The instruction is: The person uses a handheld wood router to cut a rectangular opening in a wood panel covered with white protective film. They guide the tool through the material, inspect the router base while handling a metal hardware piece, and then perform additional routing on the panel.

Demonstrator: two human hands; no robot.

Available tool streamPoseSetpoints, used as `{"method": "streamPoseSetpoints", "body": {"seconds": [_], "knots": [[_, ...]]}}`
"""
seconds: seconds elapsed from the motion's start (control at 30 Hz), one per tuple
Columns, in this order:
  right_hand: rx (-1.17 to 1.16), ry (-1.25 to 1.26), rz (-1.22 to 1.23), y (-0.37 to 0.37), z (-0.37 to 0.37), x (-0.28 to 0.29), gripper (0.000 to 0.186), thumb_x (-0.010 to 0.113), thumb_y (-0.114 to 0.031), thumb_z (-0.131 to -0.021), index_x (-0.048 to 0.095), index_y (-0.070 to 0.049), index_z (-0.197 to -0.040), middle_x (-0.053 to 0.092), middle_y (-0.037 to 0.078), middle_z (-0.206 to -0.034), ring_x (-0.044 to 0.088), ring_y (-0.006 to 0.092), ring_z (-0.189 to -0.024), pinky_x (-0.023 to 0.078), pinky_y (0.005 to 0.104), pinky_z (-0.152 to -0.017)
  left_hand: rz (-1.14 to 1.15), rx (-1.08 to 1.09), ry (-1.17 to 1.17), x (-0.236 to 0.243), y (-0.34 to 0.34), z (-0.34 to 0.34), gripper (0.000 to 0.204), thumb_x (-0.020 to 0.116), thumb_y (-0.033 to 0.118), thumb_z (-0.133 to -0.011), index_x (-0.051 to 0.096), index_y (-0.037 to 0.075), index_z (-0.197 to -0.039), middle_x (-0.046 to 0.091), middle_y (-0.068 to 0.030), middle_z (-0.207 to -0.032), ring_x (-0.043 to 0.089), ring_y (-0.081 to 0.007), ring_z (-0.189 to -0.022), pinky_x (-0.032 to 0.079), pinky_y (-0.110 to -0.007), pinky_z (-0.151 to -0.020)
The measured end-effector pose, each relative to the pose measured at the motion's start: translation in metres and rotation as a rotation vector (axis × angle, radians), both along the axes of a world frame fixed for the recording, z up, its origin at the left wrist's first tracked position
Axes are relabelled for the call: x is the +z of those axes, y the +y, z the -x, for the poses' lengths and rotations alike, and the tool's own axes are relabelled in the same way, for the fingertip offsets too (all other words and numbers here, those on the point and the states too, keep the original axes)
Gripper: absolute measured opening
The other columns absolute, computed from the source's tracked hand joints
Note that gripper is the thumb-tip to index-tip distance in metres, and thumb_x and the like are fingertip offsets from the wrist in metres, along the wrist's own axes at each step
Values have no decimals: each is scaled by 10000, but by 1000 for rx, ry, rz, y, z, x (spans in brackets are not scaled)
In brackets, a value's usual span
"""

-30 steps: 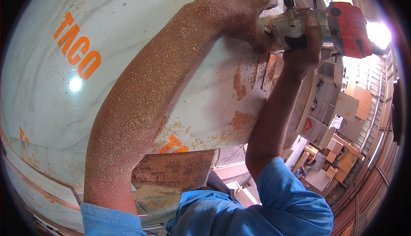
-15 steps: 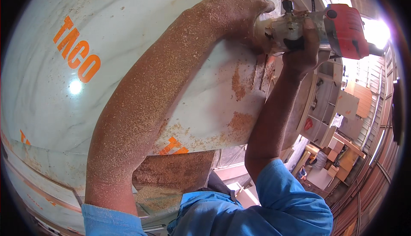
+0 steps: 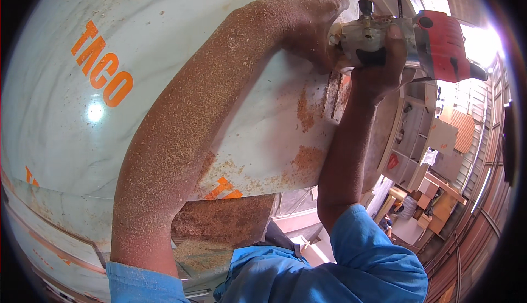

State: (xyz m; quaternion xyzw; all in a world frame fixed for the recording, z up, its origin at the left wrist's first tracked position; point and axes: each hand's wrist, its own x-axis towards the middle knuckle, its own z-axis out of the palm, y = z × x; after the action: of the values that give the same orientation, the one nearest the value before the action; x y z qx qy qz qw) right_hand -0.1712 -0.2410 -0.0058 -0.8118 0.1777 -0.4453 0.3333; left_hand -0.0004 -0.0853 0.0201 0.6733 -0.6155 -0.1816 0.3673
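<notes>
The right hand has its grip wrapped round the metal body of a red-ended power tool; the tool lies sideways at the right edge of a marbled white panel; the left hand lies over the panel just beside the tool's base, and whether its grip pinches anything I cannot tell; sawdust coats the left forearm

Garment: blue shirt; short sleeves, creased fabric, hemmed edges. Left forearm: coated with pale, granular sawdust. Left hand: lightly dusted.
</notes>
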Motion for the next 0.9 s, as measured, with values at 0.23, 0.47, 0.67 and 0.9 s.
{"method": "streamPoseSetpoints", "body": {"seconds": [0.23, 0.47, 0.67, 0.9], "knots": [[27, -26, -280, 2, 2, 16, 408, 649, -307, -950, 675, 33, -1174, 679, 145, -1140, 692, 252, -1023, 593, 402, -880, 11, 46, -26, 8, 15, 12, 848, 797, 492, -726, 569, -60, -1329, 552, -287, -1345, 488, -414, -1365, 304, -478, -1227], [61, -287, -203, -11, -1, 11, 276, 784, -115, -767, 702, 79, -945, 705, 120, -977, 712, 210, -800, 593, 359, -739, 119, 94, -63, -20, -3, 12, 856, 818, 583, -688, 650, -4, -1288, 575, -253, -1329, 485, -377, -1372, 287, -486, -1233], [16, -25, -184, -17, 10, 18, 446, 647, -298, -935, 650, 66, -1192, 677, 173, -1128, 706, 315, -976, 604, 447, -874, 62, 6, -93, -11, 0, 6, 903, 860, 593, -645, 660, -12, -1284, 579, -246, -1318, 510, -379, -1335, 339, -489, -1193], [-64, -374, -216, -31, 34, 75, 439, 616, -310, -943, 598, 48, -1197, 673, 204, -1098, 701, 374, -975, 605, 509, -876, 266, 169, 536, -27, -14, -15, 575, 806, 364, -862, 648, -16, -1263, 669, -124, -1281, 630, -241, -1226, 453, -417, -1108]]}}
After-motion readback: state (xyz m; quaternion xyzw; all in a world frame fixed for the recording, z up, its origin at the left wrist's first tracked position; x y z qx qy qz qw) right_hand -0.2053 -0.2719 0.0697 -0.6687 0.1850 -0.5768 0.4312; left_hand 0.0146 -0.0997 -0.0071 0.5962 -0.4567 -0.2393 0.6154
